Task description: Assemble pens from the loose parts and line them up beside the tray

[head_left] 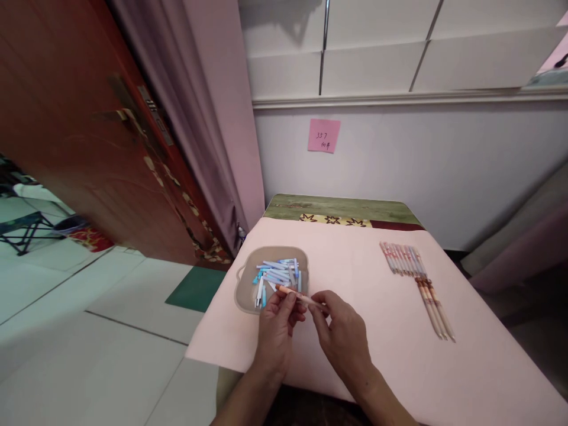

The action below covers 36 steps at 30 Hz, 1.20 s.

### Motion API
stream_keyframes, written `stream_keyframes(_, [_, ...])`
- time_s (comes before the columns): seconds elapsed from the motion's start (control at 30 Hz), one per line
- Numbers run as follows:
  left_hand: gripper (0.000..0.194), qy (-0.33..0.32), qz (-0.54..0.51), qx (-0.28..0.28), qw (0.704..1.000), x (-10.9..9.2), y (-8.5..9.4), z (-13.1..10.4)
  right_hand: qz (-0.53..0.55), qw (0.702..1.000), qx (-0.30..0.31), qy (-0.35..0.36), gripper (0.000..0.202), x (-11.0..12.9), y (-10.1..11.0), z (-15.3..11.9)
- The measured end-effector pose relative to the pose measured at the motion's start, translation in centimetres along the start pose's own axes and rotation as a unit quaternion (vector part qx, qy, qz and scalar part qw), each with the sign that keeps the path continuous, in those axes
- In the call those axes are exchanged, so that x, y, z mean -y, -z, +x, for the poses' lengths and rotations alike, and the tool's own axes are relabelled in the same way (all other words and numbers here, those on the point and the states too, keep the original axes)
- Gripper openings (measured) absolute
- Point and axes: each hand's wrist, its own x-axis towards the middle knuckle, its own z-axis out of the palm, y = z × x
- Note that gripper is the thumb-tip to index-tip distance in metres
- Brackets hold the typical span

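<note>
Both of my hands hold one pen (pixel 293 293) with a brown-orange end, just in front of the bin's near right corner. My left hand (pixel 276 325) pinches it near the brown end, and my right hand (pixel 341 331) grips its other end. A grey plastic bin (pixel 244 296) on the pink-covered table (pixel 346 266) holds several blue, white and grey pens (pixel 277 275). Over on the right lies a row of several pens with red and pale patterns (pixel 403 259). Just below that row, brown-topped pens (pixel 435 307) lie side by side.
Behind the table, a pink note (pixel 323 135) is stuck to the wall below white panels. A green wooden board edge (pixel 377 208) shows at the table's back. To the left are a purple curtain (pixel 190 118), a brown door (pixel 89 130) and a folding stool (pixel 26 228).
</note>
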Motion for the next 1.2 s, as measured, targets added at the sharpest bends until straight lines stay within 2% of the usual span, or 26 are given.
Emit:
stream_keyframes(0.13, [0.028,-0.012,0.004,-0.006,1.000,-0.1,0.1,0.0,-0.030,0.999,-0.032,0.026,0.021,-0.1,-0.1,0.2])
stream_keyframes(0.43, [0.027,-0.001,-0.023,0.009,1.000,-0.4,0.0,-0.2,-0.035,0.990,-0.084,0.105,0.015,0.2,-0.5,0.1])
stream_keyframes(0.57, [0.026,-0.005,-0.029,0.010,1.000,-0.6,-0.1,-0.2,-0.042,0.989,-0.093,0.106,0.020,0.4,-0.6,0.0])
stream_keyframes(0.63, [0.027,-0.006,-0.023,0.017,1.000,-0.6,-0.1,-0.1,-0.036,0.993,-0.071,0.082,0.027,0.4,-0.6,0.0])
stream_keyframes(0.8, [0.026,0.006,-0.005,0.051,0.999,-0.7,0.1,0.0,0.078,0.995,0.059,-0.022,0.047,0.3,0.0,0.4])
stream_keyframes(0.87, [0.026,0.009,-0.004,0.042,0.999,-0.8,0.4,0.3,0.109,0.990,0.084,-0.034,0.045,0.4,0.3,0.6])
stream_keyframes(0.97, [0.029,0.014,0.001,0.021,1.000,-1.0,0.7,0.7,0.118,0.990,0.073,-0.034,0.026,0.4,0.4,0.7])
stream_keyframes(1.07, [0.033,0.013,0.006,0.017,1.000,-1.2,0.9,0.8,0.124,0.990,0.052,-0.036,0.021,0.4,0.1,0.5])
stream_keyframes(1.2, [0.033,0.008,0.011,0.029,0.999,-1.1,0.7,0.6,0.134,0.988,0.058,-0.046,0.026,0.4,-0.1,0.3])
